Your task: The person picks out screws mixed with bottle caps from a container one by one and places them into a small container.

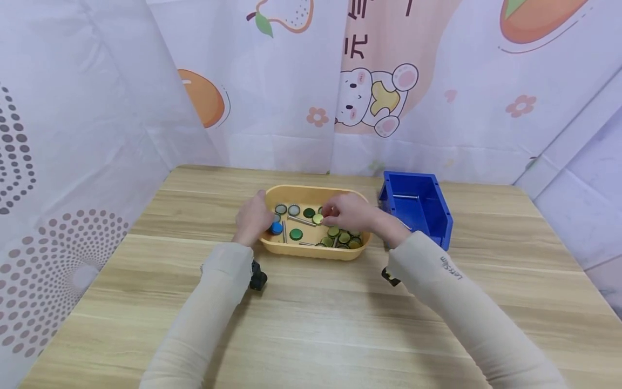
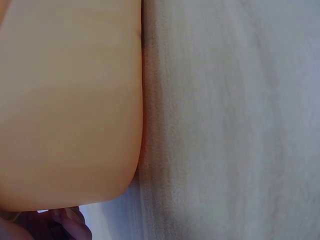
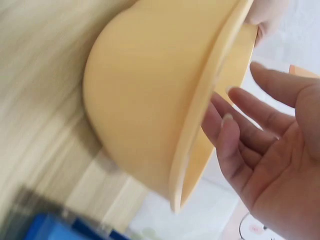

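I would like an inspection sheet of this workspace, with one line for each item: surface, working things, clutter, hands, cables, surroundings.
Surface: wood-grain table.
Working things: yellow-orange tray holding bottle caps and long metal fasteners; blue bin beside the tray's right end, with at least one fastener inside.
Clutter: caps and fasteners lie mixed in the tray; many yellow-green caps crowd its near right part.
Left hand: grips the tray's left end.
Right hand: fingers reach inside the tray, next to a yellow-green cap; contact cannot be told.
Cables: nothing seen.
Surroundings: printed curtain behind the table, with a cartoon bear.
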Demonstrator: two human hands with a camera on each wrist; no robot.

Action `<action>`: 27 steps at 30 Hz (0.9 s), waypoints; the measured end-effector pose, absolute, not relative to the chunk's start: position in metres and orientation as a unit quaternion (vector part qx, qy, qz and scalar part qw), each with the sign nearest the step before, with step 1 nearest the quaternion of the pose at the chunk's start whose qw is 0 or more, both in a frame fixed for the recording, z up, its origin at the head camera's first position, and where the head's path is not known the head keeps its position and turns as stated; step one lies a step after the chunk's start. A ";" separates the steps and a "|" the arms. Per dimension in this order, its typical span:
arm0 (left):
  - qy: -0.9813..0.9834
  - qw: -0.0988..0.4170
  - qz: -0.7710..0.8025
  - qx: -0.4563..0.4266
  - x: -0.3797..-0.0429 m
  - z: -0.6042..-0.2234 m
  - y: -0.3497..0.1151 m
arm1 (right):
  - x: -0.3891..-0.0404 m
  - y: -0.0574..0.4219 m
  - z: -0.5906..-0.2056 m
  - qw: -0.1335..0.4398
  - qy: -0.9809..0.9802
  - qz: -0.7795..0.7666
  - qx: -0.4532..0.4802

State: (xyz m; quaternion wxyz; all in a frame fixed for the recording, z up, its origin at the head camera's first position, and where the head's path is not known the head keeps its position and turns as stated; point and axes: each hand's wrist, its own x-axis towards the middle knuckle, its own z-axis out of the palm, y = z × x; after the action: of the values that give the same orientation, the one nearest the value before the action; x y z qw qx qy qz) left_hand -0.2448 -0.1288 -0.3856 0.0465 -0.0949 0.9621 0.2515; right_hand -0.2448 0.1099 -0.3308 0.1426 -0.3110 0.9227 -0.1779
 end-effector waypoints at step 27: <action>0.959 0.046 0.267 -0.086 -0.244 -0.385 -0.130 | -0.240 0.082 -0.364 0.297 0.891 -0.167 -0.301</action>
State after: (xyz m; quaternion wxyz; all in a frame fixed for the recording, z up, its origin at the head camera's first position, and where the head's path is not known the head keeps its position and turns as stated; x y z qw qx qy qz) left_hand -0.2441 -0.1297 -0.3851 0.0456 -0.0858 0.9588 0.2670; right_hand -0.2399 0.0822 -0.3642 0.2972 -0.3006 0.8907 -0.1671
